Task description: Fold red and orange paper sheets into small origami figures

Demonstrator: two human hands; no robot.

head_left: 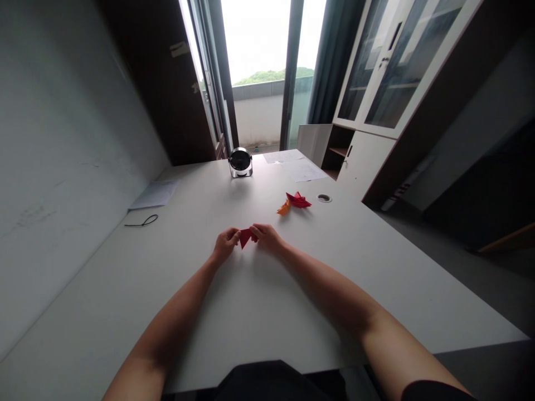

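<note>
A small piece of folded red paper (244, 238) is held between my two hands over the middle of the white table (251, 312). Its lower part comes to a downward point. My left hand (227, 242) pinches the left edge with thumb and fingers. On the other side, my right hand (266, 236) grips the right edge, and its fingers hide part of the paper. Beyond my right hand lie a red folded-paper shape (298, 200) and an orange folded-paper shape (284, 208), close against each other.
A round black-and-silver device on a stand (241, 162) is at the table's far side. Paper sheets lie at the back right (303, 170) and by the left wall (154, 195). A black cable tie (144, 221) rests at left. The tabletop has a round cable hole (324, 198).
</note>
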